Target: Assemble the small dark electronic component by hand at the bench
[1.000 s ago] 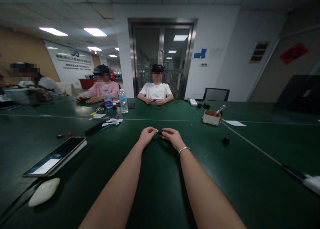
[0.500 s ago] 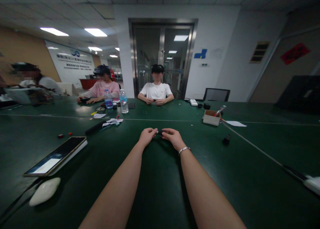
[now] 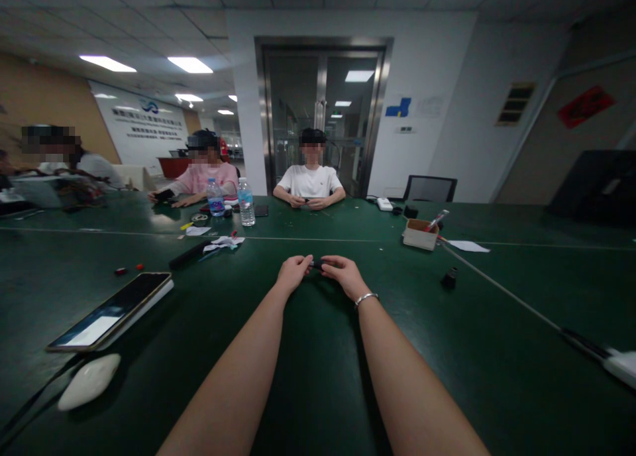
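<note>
The work is under way at the fingertips: a small black piece [image 3: 317, 265] with a paler end has been taken up and is between the two hands, not laid down on the dark green counter [image 3: 322, 356]. The left hand [image 3: 296, 274] has thumb and fingers drawn narrow at the paler end, while the right hand [image 3: 342, 274], with a silver bracelet [image 3: 366, 299] at its wrist, pinches the dark end. The piece is too small to tell whether it is one body or two parts meeting, so whether anything on it has been joined, opened or finished cannot be told; being in both hands' grip, the handling looks unfinished. The other nearby things lie apart from the hands, untouched. To the right of the right hand sits a black cap-like piece [image 3: 450, 278], with a small open box [image 3: 420, 238] beyond it. Left of the left hand are two small red pieces [image 3: 120, 271] and crumpled paper [image 3: 223, 243]; nearer the wearer on that side lie a smartphone [image 3: 116, 310] and a white rounded object [image 3: 89, 382]. Straight beyond the hands, a co-worker in a white T-shirt [image 3: 312, 181] sits with both hands close together.
</note>
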`<state>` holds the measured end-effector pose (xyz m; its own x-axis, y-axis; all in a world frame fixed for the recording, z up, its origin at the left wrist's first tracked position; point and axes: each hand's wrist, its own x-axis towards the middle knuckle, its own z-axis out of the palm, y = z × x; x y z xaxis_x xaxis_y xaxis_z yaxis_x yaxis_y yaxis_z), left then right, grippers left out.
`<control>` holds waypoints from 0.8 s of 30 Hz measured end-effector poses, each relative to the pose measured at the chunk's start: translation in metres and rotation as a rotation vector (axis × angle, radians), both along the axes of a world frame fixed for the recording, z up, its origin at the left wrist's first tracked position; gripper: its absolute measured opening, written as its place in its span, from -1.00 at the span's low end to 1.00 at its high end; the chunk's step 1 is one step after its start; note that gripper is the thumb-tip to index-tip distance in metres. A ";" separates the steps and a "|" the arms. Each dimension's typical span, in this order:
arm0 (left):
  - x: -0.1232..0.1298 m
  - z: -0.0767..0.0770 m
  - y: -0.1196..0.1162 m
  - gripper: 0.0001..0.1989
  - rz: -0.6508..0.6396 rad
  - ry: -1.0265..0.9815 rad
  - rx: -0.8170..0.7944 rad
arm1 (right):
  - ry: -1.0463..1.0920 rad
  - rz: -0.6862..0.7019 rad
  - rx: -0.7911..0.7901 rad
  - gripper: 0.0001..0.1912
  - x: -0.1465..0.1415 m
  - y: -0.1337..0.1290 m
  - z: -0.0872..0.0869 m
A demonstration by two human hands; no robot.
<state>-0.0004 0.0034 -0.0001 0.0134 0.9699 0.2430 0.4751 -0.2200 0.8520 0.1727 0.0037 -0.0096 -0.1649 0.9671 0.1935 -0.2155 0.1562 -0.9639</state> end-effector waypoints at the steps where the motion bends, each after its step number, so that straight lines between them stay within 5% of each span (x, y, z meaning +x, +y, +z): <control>1: 0.000 0.001 -0.001 -0.50 0.002 0.005 -0.001 | 0.000 -0.001 -0.003 -0.64 0.000 0.000 0.000; 24: 0.002 0.012 -0.012 -0.38 0.105 0.167 -0.004 | -0.045 0.043 0.011 -0.57 0.001 -0.002 0.002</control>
